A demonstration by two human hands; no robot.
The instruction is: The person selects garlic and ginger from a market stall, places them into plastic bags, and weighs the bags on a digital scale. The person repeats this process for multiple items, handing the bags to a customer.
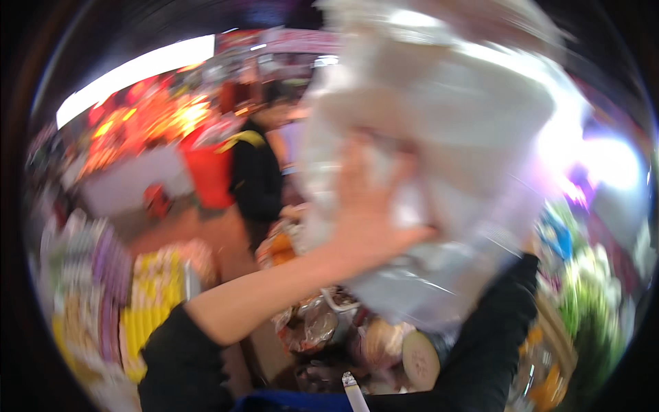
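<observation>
A large translucent plastic bag [463,170], badly blurred, fills the upper middle and right of the view in front of me. My left hand [370,206] lies against its near side, fingers and thumb spread. The right forearm in a black sleeve [494,304] reaches up behind the bag's lower right part. Plastic and blur hide my right hand, so its grip is unclear. Below the bag are a cut winter melon [421,360] with its pale face showing, a round tan vegetable [381,342] and a clear plastic bag of produce [309,324].
A cigarette [355,394] juts up from the bottom edge. Yellow packs [149,304] are stacked at left, leafy greens [592,288] at right beside a wooden crate edge [556,329]. Beyond stand a person in dark clothes [255,170] and a red bin [206,172].
</observation>
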